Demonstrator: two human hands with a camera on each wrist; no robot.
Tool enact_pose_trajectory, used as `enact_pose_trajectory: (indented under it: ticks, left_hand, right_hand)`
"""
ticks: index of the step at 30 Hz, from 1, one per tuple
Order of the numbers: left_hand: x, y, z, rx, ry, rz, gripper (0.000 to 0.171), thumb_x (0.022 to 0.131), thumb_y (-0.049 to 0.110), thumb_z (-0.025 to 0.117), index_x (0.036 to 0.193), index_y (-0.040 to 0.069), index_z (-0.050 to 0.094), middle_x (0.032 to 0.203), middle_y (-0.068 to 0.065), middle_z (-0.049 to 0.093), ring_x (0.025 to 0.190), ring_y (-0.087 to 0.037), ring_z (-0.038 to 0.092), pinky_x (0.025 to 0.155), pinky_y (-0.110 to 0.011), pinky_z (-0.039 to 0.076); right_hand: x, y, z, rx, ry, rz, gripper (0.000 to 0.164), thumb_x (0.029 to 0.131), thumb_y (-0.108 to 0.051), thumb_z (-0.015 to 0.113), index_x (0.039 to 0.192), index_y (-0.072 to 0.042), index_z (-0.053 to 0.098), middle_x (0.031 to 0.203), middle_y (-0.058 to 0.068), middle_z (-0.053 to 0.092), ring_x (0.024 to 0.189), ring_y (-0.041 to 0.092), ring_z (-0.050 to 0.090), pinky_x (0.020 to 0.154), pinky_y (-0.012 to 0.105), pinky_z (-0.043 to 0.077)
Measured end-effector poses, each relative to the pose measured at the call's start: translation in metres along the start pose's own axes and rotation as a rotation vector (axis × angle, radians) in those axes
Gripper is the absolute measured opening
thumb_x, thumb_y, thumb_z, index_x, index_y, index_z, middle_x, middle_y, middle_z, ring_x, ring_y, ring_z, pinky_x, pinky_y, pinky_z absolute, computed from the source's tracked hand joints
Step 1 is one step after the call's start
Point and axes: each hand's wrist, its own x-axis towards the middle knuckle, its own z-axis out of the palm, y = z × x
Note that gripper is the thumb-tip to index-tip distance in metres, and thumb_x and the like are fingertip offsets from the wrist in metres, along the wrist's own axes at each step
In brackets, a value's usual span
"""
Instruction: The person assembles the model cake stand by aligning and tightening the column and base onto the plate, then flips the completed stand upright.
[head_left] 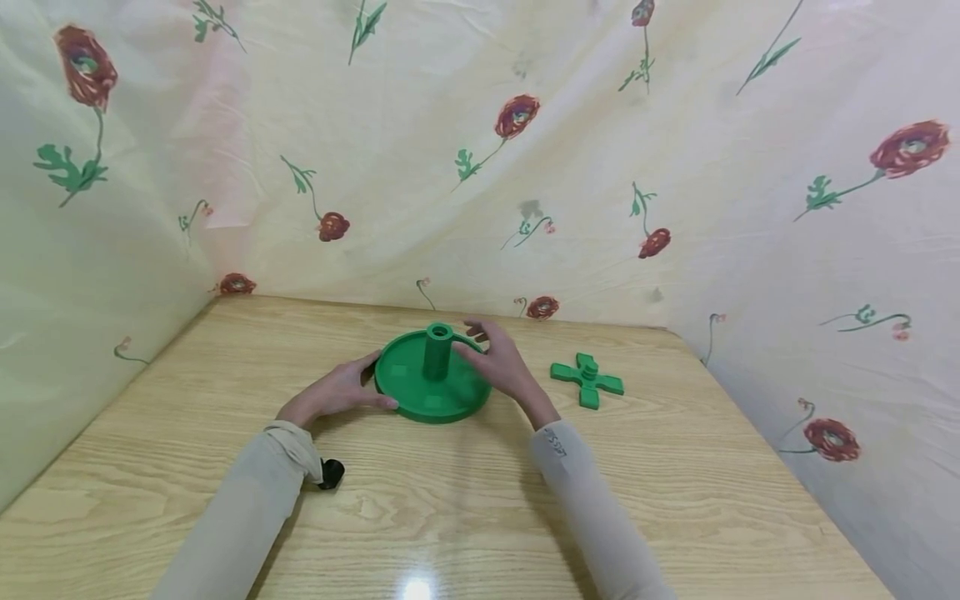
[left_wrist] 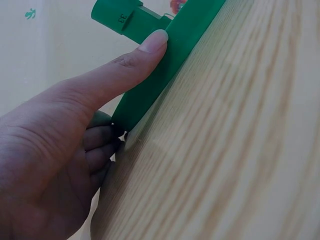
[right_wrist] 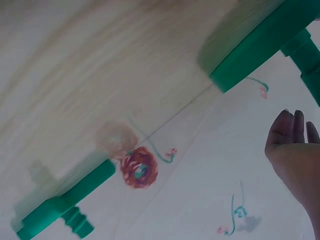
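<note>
A round green plastic dish [head_left: 408, 392] with a raised rim lies on the table, and a hollow upright post [head_left: 437, 354] rises from its middle. My left hand [head_left: 348, 387] grips the dish's left side. In the left wrist view the thumb [left_wrist: 135, 62] presses the outer rim [left_wrist: 165, 75], while the other fingers curl by its lower edge. On the other side, my right hand [head_left: 498, 358] hovers over the right rim beside the post, fingers loosely bent. The right wrist view shows that hand [right_wrist: 295, 155] apart from the dish [right_wrist: 265, 45], holding nothing.
A green cross-shaped piece [head_left: 588, 381] with a ridged stub lies to the right of the dish on the wooden table [head_left: 450, 500]. Flower-printed cloth [head_left: 390, 167] hangs behind the table and along both sides. Something black [head_left: 332, 473] sits at the left cuff.
</note>
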Motion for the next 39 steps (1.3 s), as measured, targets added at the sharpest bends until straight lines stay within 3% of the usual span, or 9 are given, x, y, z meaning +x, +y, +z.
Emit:
enact_pose_trajectory:
  ticks: [13, 25, 39]
  left_hand:
    - [-0.001, 0.001, -0.001, 0.009, 0.001, 0.011, 0.115, 0.085, 0.048, 0.085, 0.165, 0.002, 0.015, 0.165, -0.026, 0.025, 0.151, -0.045, 0.023, 0.116, -0.063, 0.027]
    - [0.001, -0.002, 0.001, 0.006, -0.002, 0.024, 0.115, 0.086, 0.047, 0.085, 0.165, -0.001, 0.015, 0.164, -0.028, 0.026, 0.151, -0.046, 0.024, 0.116, -0.063, 0.028]
    - [0.0, -0.003, 0.0, 0.002, 0.003, 0.033, 0.114, 0.086, 0.047, 0.084, 0.165, 0.001, 0.016, 0.164, -0.027, 0.027, 0.151, -0.045, 0.025, 0.116, -0.064, 0.028]
  right_hand:
    - [-0.031, 0.028, -0.049, -0.047, 0.075, -0.007, 0.052, 0.102, -0.019, 0.069, 0.145, 0.005, 0.052, 0.133, 0.025, 0.059, 0.121, 0.043, 0.056, 0.092, 0.053, 0.051]
    - [-0.052, 0.045, -0.078, -0.078, 0.11, 0.081, 0.053, 0.102, -0.017, 0.068, 0.147, 0.006, 0.05, 0.134, 0.028, 0.057, 0.122, 0.042, 0.054, 0.095, 0.054, 0.05]
    - [-0.074, 0.06, -0.106, -0.145, 0.138, 0.097, 0.051, 0.103, -0.016, 0.067, 0.144, 0.01, 0.05, 0.134, 0.032, 0.055, 0.124, 0.049, 0.051, 0.102, 0.059, 0.043]
